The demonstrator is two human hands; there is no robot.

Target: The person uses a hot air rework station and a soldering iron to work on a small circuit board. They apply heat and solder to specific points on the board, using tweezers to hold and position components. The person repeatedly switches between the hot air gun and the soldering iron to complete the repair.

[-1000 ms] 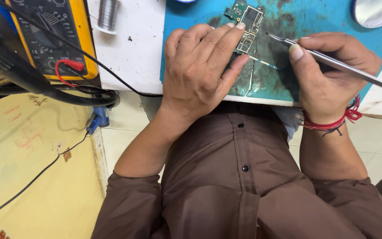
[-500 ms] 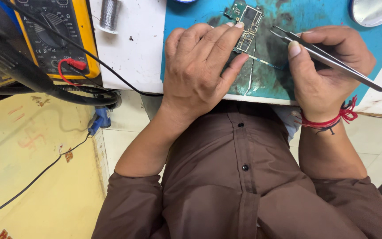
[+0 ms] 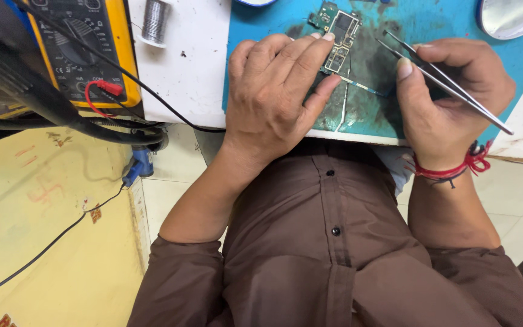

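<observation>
The scene is evenly and fairly brightly lit by soft, diffuse light with no hard-edged shadows. The left hand (image 3: 273, 97) throws only a faint, soft shadow onto the blue mat (image 3: 431, 24) beneath its fingers (image 3: 310, 57). A mild sheen sits on the tweezers (image 3: 449, 85) and on the round reflective disc (image 3: 509, 15) at the top right corner. The middle is sharp: skin creases and shirt (image 3: 334, 254) buttons read clearly. The wide lens bends the edges, and the dark cable (image 3: 37, 100) at the left border is soft and out of focus.
</observation>
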